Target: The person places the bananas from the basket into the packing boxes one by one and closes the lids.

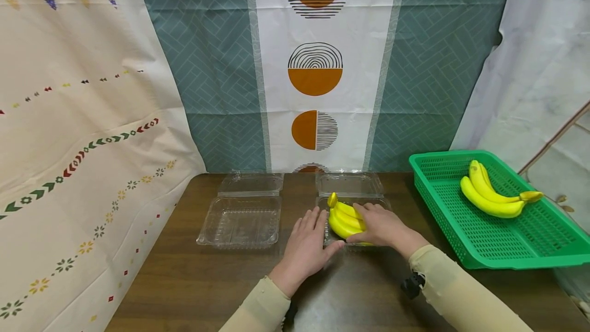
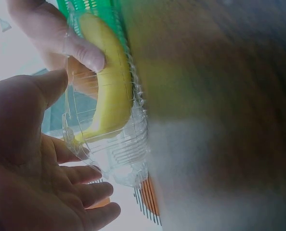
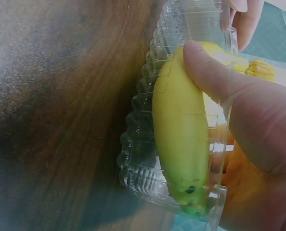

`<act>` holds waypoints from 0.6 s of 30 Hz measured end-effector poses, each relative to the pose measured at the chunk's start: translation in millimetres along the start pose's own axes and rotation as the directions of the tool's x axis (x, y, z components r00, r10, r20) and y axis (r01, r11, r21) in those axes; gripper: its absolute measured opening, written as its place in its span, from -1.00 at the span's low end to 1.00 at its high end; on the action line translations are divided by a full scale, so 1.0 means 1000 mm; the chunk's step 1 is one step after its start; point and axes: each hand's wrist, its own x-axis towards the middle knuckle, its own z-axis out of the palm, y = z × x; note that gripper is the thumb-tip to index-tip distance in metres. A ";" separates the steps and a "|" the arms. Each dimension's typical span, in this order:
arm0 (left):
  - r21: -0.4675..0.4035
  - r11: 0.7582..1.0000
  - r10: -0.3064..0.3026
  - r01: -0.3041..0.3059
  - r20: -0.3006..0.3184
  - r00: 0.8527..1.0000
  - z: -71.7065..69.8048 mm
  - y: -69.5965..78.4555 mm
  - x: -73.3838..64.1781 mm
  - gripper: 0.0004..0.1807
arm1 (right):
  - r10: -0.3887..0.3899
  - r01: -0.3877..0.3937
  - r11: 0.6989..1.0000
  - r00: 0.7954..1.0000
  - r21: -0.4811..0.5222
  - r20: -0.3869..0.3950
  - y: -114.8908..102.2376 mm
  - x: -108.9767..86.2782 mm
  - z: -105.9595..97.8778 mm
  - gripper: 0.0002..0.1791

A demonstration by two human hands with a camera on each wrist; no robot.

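A bunch of yellow bananas (image 1: 344, 221) lies in the base of the right clear plastic clamshell container (image 1: 329, 237), its stem at the upper left. My right hand (image 1: 379, 223) grips the bunch from the right. In the right wrist view its thumb (image 3: 208, 67) presses on the nearest banana (image 3: 181, 120), inside the container wall, while the other fingers are mostly hidden behind. Beside the container's left side is my left hand (image 1: 306, 244), its fingers extended and thumb spread. The left wrist view has these fingers (image 2: 92, 192) right at the container's edge, holding nothing.
To the left stands a second open clamshell container (image 1: 241, 222), its lid (image 1: 251, 183) folded back. At the right a green basket (image 1: 442, 214) holds another bunch of bananas (image 1: 493, 196). Patterned cloths (image 1: 212, 65) hang behind and beside the brown wooden table (image 1: 184, 281).
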 end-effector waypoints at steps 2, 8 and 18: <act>-0.002 1.000 0.000 0.000 0.001 1.000 0.000 0.000 0.000 0.01 | 0.002 -0.002 1.000 1.000 0.004 -0.005 0.001 -0.001 0.002 0.19; 0.004 1.000 0.003 -0.003 -0.002 1.000 0.001 -0.002 0.001 0.02 | -0.007 0.007 1.000 1.000 0.005 -0.016 0.003 -0.002 0.004 0.18; -0.006 1.000 0.005 -0.005 -0.003 1.000 -0.001 0.000 -0.001 0.04 | -0.010 0.010 1.000 1.000 0.021 -0.014 0.005 -0.004 0.001 0.17</act>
